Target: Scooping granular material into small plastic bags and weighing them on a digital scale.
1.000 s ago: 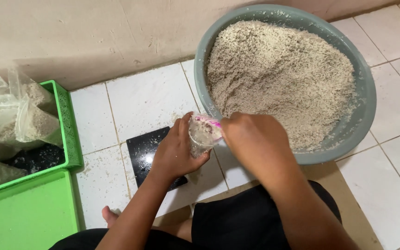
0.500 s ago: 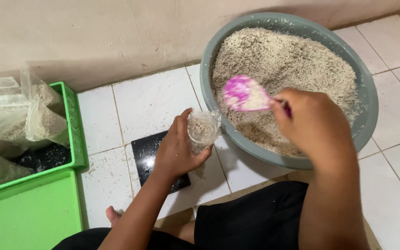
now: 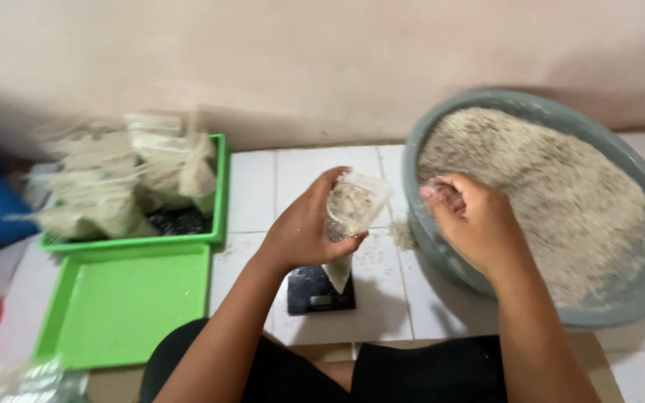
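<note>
The filled bags [image 3: 125, 179] in the green crate [image 3: 220, 194] are blurred. A small clear bag [image 3: 349, 213] is gripped above the black scale [image 3: 319, 291] by the left hand [image 3: 307, 224]; the right hand [image 3: 472, 220] is curled over the basin [image 3: 636, 306] rim, its contents indiscernible.

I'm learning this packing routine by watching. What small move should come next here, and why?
Probably lower the small clear bag onto the black scale. The left hand holds it, partly filled with grain, just above the scale, while the right hand rests at the grey basin's rim, its scoop hidden.
</note>
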